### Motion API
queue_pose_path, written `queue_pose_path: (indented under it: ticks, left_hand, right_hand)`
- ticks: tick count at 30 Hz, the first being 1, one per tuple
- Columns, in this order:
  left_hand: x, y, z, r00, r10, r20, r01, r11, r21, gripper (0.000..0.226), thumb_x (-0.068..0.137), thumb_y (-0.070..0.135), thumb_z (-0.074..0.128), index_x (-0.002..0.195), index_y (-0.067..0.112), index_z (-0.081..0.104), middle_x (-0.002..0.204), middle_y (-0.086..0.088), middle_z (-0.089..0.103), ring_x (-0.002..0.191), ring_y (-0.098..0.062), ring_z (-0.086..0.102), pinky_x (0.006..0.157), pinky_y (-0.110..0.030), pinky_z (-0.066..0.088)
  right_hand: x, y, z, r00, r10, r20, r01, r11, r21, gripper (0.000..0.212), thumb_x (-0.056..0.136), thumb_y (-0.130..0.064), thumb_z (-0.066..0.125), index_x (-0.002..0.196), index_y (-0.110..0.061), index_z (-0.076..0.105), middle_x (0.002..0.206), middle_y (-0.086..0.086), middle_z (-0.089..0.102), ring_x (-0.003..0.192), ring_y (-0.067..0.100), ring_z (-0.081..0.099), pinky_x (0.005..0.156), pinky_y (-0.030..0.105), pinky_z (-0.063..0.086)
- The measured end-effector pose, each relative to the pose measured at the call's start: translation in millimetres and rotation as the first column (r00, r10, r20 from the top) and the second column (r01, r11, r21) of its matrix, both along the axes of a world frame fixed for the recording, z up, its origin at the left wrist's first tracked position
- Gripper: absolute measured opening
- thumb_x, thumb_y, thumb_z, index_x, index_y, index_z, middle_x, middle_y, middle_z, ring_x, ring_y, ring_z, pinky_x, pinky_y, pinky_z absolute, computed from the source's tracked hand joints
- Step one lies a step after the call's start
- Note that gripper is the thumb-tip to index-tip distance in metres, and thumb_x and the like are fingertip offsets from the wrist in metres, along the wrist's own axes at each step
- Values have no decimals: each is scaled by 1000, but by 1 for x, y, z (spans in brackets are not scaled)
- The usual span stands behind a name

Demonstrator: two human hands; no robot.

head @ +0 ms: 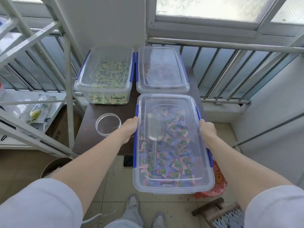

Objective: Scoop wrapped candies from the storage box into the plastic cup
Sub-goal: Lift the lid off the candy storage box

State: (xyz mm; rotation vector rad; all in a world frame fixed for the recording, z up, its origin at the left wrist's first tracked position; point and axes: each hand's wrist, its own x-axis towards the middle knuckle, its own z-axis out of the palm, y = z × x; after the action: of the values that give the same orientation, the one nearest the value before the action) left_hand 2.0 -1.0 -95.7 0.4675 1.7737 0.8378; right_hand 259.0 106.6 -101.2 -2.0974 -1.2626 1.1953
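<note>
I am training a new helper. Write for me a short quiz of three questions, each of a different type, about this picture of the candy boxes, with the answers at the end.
1. True or false: the lid of the storage box held by the left hand and the right hand is already off.
2. Multiple choice: where does the metal scoop lie? A) in the plastic cup B) inside the held box, on the candies C) on the table
3. Short answer: how many lidded boxes stand at the back of the table?

Key
1. False; the clear lid is on.
2. B.
3. Two: the box of green candies and the box beside it.
</note>
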Motion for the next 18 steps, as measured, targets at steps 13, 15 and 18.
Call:
queue_pose_path:
  ticks: [13,15,18]
  left_hand:
    - [5,7,6,705,-345,-620,267,939,-218,30,94,-2,30,110,-7,55,121,-23,56,111,-40,54,84,-38,41]
    - [6,9,6,711,-352,-609,265,936,-232,29,93,-1,32,111,-7,54,122,-23,56,109,-39,56,77,-35,39]
    - [2,8,1,785,-254,-565,175,966,-191,28,94,8,38,114,-7,53,122,-25,57,108,-40,57,76,-35,41]
  right_hand:
    - [-2,-14,1,897,50,439,-187,944,274,41,101,-20,29,133,-3,48,135,20,49,121,37,40,99,40,31]
    - [-7,-22,2,882,136,451,-298,903,311,42,101,-25,32,132,-2,48,132,18,49,120,36,40,98,40,32]
    - [-15,-29,1,853,247,459,-386,892,237,43,101,-32,32,122,1,51,122,20,49,113,34,42,95,42,36]
